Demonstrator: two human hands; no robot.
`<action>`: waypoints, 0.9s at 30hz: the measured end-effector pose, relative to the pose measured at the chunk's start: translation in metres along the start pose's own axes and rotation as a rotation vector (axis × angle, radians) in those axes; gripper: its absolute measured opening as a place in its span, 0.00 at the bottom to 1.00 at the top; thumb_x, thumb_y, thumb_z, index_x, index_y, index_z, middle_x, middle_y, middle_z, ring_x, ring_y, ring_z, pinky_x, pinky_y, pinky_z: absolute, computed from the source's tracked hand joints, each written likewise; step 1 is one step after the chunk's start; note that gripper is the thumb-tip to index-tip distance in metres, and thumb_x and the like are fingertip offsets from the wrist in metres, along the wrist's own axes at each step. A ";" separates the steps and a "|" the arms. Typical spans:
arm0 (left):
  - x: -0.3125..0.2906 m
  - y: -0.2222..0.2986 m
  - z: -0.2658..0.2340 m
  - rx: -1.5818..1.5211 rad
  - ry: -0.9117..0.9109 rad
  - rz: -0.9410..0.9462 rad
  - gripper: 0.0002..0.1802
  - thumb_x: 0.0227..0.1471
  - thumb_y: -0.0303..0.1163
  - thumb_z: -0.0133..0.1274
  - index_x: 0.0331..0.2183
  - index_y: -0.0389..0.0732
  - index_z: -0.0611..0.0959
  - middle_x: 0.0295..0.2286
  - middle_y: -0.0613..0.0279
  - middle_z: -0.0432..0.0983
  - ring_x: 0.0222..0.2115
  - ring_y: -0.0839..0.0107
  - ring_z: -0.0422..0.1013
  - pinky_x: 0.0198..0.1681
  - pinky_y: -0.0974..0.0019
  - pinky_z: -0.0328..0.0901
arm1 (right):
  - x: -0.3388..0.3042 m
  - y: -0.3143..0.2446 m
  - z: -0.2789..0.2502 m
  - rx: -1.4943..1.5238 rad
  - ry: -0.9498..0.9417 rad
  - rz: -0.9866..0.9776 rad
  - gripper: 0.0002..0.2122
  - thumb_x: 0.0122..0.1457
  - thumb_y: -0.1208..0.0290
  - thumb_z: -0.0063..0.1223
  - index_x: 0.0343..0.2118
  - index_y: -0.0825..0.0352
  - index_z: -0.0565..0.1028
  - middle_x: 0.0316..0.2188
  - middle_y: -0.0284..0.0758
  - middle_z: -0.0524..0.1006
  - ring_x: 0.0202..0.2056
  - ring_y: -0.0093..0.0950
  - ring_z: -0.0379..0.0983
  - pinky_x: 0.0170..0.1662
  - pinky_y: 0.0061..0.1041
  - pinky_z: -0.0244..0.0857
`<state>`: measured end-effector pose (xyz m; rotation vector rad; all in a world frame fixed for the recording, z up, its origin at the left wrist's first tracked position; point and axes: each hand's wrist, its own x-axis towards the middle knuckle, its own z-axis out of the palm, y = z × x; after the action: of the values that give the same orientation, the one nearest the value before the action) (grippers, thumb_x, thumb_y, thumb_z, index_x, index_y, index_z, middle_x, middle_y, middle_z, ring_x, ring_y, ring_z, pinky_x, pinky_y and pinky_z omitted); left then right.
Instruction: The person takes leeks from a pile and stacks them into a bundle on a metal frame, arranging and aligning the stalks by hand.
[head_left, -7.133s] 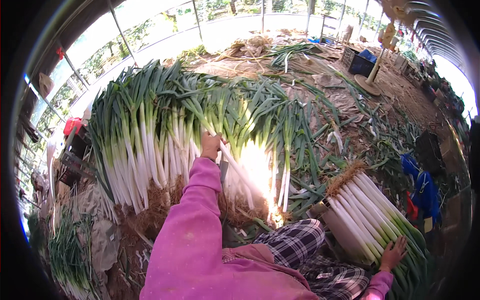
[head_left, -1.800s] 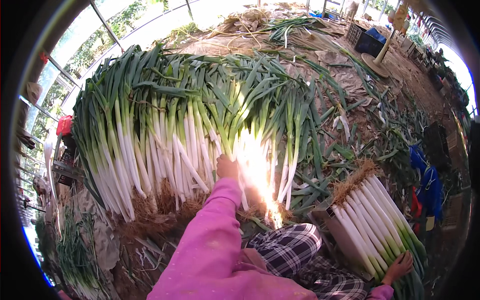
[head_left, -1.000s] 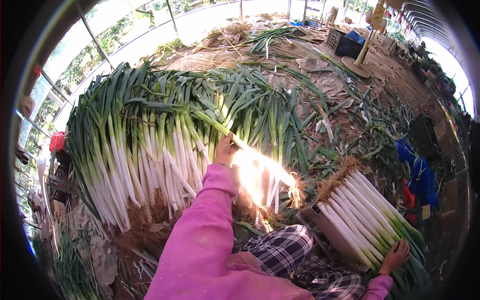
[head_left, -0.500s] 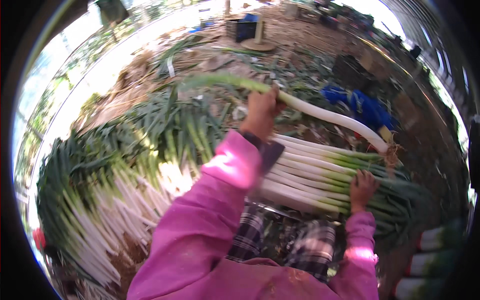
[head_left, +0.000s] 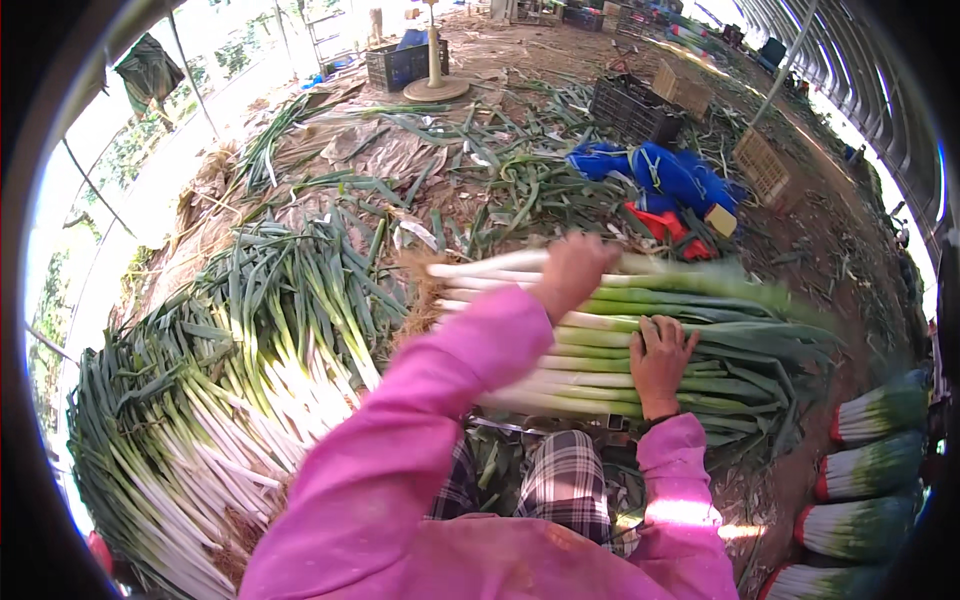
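Side by side across a low stand in front of me lie several leeks [head_left: 600, 380], white ends to the left and green leaves to the right. Along the far side of this row, my left hand [head_left: 577, 270] is closed round one more leek [head_left: 485, 266]. That leek is smeared by motion, its roots pointing left like the others; whether it touches the row I cannot tell. My right hand [head_left: 662, 362] rests on the green part of the row, fingers spread and pressing flat. My plaid-covered knees [head_left: 565, 475] are just below the stand.
To the left spreads a large heap of loose leeks [head_left: 240, 400]. Bundled leeks with red bands [head_left: 865, 470] line the lower right. Beyond the row lie blue cloth [head_left: 665, 180], a red piece [head_left: 670, 230], a black crate [head_left: 635, 108] and leaf scraps. A round-based post [head_left: 436, 88] stands far back.
The leek in my left hand has swung round: its roots pointed right and now point left, and it has come down toward the row. My right hand stays on the leeks.
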<state>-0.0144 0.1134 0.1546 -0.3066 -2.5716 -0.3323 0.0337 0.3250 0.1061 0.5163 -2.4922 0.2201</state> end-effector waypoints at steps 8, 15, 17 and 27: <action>-0.038 0.045 0.037 -0.180 -0.165 -0.073 0.15 0.47 0.30 0.48 0.40 0.54 0.80 0.30 0.60 0.73 0.36 0.59 0.69 0.33 0.57 0.67 | 0.000 0.006 0.000 -0.007 -0.032 0.024 0.12 0.50 0.63 0.53 0.37 0.59 0.77 0.39 0.34 0.72 0.48 0.36 0.65 0.58 0.58 0.42; -0.040 0.014 0.064 -0.190 -0.303 -0.160 0.17 0.46 0.39 0.54 0.42 0.57 0.80 0.28 0.59 0.75 0.33 0.58 0.73 0.34 0.56 0.67 | -0.001 0.007 -0.003 0.018 -0.060 0.023 0.13 0.49 0.64 0.55 0.38 0.59 0.77 0.41 0.32 0.72 0.49 0.34 0.64 0.59 0.57 0.41; -0.042 0.008 0.052 -0.218 -0.382 -0.156 0.16 0.50 0.45 0.53 0.43 0.58 0.80 0.29 0.58 0.75 0.34 0.58 0.72 0.36 0.56 0.67 | -0.002 0.011 -0.004 0.011 -0.034 0.013 0.14 0.48 0.64 0.56 0.39 0.59 0.77 0.42 0.32 0.72 0.50 0.33 0.64 0.59 0.56 0.41; -0.072 -0.015 0.069 -0.288 -0.174 -0.175 0.13 0.54 0.44 0.47 0.37 0.51 0.80 0.31 0.60 0.74 0.39 0.58 0.69 0.39 0.54 0.64 | 0.031 0.059 -0.017 -0.070 -0.290 0.021 0.17 0.52 0.60 0.54 0.45 0.56 0.74 0.47 0.32 0.71 0.54 0.33 0.60 0.61 0.55 0.41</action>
<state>0.0088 0.1086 0.0569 -0.2200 -2.7267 -0.7754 -0.0054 0.3730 0.1350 0.5254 -2.7764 0.0683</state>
